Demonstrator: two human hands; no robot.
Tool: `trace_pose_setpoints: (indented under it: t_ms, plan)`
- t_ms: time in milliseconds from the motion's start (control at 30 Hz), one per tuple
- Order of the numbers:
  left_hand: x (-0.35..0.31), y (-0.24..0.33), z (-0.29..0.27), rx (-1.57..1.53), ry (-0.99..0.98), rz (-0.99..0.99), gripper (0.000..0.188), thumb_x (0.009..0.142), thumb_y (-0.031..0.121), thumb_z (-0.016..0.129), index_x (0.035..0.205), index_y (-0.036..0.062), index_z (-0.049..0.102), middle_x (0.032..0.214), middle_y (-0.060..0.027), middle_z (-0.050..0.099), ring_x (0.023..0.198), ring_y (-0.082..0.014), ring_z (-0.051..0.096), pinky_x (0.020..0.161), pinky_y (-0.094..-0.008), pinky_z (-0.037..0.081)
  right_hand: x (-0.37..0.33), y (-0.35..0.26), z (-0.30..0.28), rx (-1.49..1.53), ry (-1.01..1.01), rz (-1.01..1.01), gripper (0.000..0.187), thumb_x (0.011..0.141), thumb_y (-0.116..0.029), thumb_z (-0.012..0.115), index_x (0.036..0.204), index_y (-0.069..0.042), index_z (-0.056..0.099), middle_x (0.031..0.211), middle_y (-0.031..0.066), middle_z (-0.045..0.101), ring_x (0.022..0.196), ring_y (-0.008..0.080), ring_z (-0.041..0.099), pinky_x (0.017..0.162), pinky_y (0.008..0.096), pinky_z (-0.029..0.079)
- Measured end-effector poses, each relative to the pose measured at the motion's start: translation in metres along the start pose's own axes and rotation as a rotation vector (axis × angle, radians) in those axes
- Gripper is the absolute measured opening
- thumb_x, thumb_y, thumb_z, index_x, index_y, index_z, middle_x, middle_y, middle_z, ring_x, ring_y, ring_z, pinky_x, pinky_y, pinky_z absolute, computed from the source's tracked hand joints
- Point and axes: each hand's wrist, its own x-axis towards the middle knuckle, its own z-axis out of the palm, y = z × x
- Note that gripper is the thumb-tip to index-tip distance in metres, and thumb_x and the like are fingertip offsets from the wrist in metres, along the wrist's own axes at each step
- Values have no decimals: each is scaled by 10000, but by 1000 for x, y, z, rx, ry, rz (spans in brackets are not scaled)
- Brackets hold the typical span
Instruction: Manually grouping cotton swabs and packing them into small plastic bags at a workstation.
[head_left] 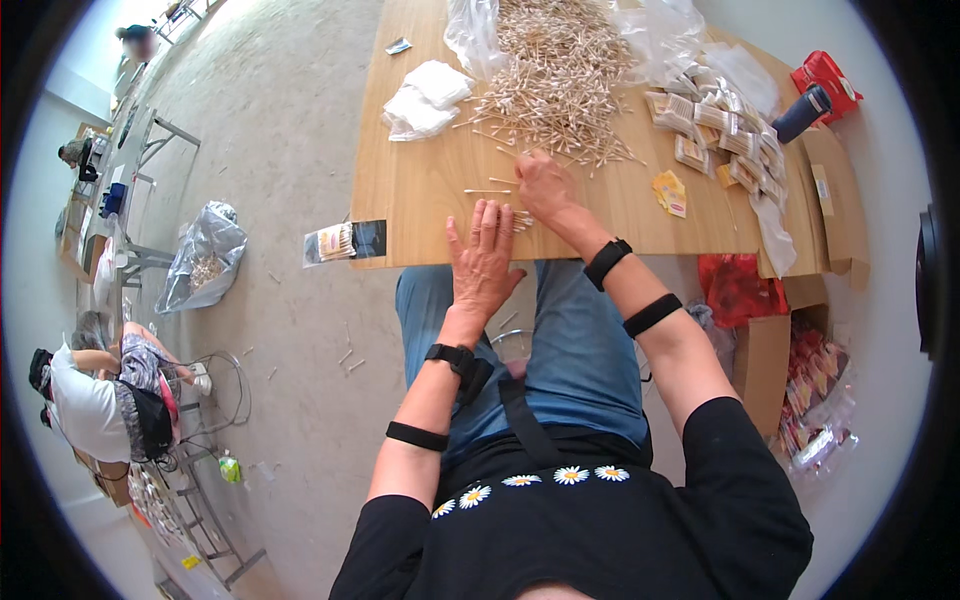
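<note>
A large heap of cotton swabs [560,80] covers the far middle of the wooden table [430,185]. My left hand [483,255] lies at the table's near edge, fingers stretched out flat and open. Just right of its fingertips is a small bunch of cotton swabs [521,221]. My right hand [545,187] is closed, its fingers curled at the near side of the heap; whatever they grip is hidden beneath them. Beside its knuckles lie a few loose swabs, one of them a single cotton swab [487,191] above my left fingertips.
A filled swab pack [330,243] overhangs the table's left corner. White plastic bags [428,100] lie left of the heap, filled packs [735,140] and a dark bottle [802,113] right. Yellow cards [670,193] lie nearer. Another person [95,400] sits far left.
</note>
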Motion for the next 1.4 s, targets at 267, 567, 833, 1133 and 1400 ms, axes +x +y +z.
trace_pose_setpoints:
  t_ms: [267,567,833,1133,1400]
  plan:
    - [-1,-3,4,-15,13,12,1038,616,353,882,1490,104,382,1556,-96,302,1485,-269,245,1163,-608,176,-5,-27,13,47,41,-80,76,838,-100,592,860,-77,661,975,168,637,907,380,653,750,479,521]
    - [0,-2,5,-15,39,12,1027,629,349,874,1493,111,371,1553,-101,338,1472,-270,281,1167,-590,176,-13,6,8,66,0,-43,72,802,-109,673,860,-69,657,997,174,636,916,396,658,769,479,535]
    - [-1,-4,7,-52,54,0,1003,654,332,862,1497,106,368,1594,-99,303,1483,-267,273,1173,-575,172,-30,2,1,130,52,-52,35,848,-77,624,844,-61,654,929,155,623,867,382,640,739,469,520]
    - [-1,-2,4,-94,49,-12,1002,660,318,861,1504,102,366,1611,-98,286,1491,-270,265,1177,-568,162,-37,6,4,134,54,-82,43,841,-76,617,845,-42,642,959,168,631,883,396,651,748,482,528]
    - [-2,-4,4,-92,39,-20,1005,659,320,859,1508,111,363,1615,-87,281,1494,-269,262,1181,-572,154,-41,2,3,175,37,-6,50,841,-65,608,854,-47,653,951,160,638,899,378,647,786,471,524]
